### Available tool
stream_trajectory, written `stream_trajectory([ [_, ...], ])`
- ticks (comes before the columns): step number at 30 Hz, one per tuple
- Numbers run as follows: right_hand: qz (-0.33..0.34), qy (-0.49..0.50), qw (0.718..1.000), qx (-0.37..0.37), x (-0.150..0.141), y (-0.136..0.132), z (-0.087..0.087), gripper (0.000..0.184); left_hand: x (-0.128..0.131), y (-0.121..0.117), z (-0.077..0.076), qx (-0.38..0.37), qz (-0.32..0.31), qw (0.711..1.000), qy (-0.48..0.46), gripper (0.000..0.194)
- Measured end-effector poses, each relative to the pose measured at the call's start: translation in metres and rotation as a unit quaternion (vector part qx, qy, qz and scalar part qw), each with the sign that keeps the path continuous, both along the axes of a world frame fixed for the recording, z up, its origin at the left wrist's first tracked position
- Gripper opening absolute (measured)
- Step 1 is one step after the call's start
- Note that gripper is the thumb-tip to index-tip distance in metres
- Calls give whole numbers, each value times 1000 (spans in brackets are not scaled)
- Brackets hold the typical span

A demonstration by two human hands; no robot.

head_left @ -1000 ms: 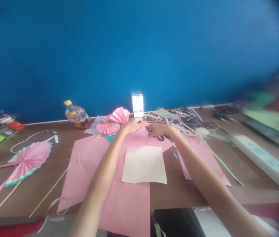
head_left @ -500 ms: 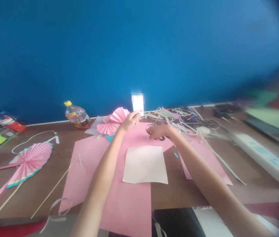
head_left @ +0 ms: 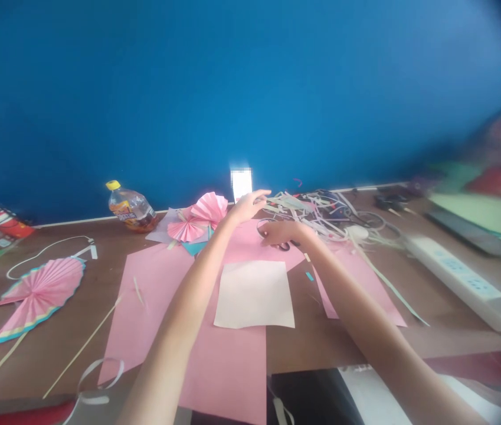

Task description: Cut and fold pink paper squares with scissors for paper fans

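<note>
My left hand [head_left: 246,206] is raised at the far side of the table, fingers stretched toward the pile of paper strips [head_left: 316,212] and just below a small white card [head_left: 241,183] leaning on the blue wall. It holds nothing that I can see. My right hand [head_left: 279,232] rests on the pink paper sheet [head_left: 228,348], fingers curled over a pair of dark scissors [head_left: 284,244]. A cream sheet [head_left: 255,295] lies on the pink paper between my forearms.
Folded pink paper fans [head_left: 197,218] sit beside a drink bottle [head_left: 130,207] at the wall. A large pink fan with a blue edge [head_left: 33,294] lies at the left. A white power strip [head_left: 458,277] runs along the right. A dark notebook [head_left: 312,395] is at the near edge.
My left hand has lifted off the pink paper and moved away from my right hand, up and to the right toward the strips. My right hand has stayed on the scissors.
</note>
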State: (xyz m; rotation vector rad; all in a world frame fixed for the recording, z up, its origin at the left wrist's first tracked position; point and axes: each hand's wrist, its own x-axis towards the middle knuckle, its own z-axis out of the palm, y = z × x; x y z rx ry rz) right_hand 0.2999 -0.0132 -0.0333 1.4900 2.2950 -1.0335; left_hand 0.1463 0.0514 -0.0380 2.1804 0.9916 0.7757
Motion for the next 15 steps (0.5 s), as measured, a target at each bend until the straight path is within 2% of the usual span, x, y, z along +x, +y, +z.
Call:
stream_trajectory([
  [4, -11, 47, 999, 22, 0, -2, 5, 17, -24, -25, -3, -4, 7, 999, 33, 38],
  [8, 15, 104, 993, 57, -1, -4, 7, 19, -45, -45, -11, -17, 0, 999, 31, 32],
  [12, 20, 142, 987, 70, -5, -3, 4, 21, -57, -51, -17, 1, 48, 998, 28, 24],
  [15, 25, 159, 983, 84, -9, -2, 1, 22, -65, -51, -21, -15, 44, 999, 14, 24],
])
